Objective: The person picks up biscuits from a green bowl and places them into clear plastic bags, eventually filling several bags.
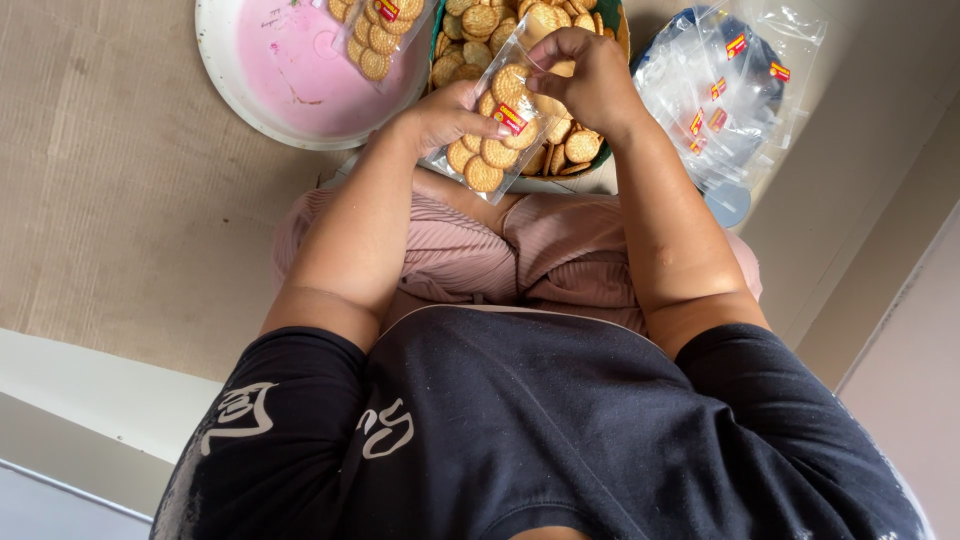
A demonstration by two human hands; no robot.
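The person sat on the floor (120, 200), looking down over a black shirt and pink trousers at both hands.

The left hand (445, 115) gripped a clear bag (497, 125) of round biscuits by its left edge, thumb laid across the front near a small red and yellow label, the other fingers (478, 128) curled behind the plastic. The bag hung tilted, its mouth up and away from the body, its lower end pointing toward the lap, several biscuits stacked flat inside.

The right hand (585, 80) was at the bag's open top, fingers bunched narrow and bent down into the mouth. They seemed to pinch a biscuit (550, 100) just at the opening, though knuckles hid most of it. So the bag lay between the two hands, held by the left one's fingers and entered by the right one's.

Directly beyond the hands stood a tub (612, 15) heaped with loose biscuits, touching or nearly touching the bag from behind. To its left sat a white basin (290, 90) with a pink inside, holding one filled bag (385, 35) against its right wall. To the right of the tub lay a pile of empty bags (725, 90) with the same labels, well apart from the fingers.
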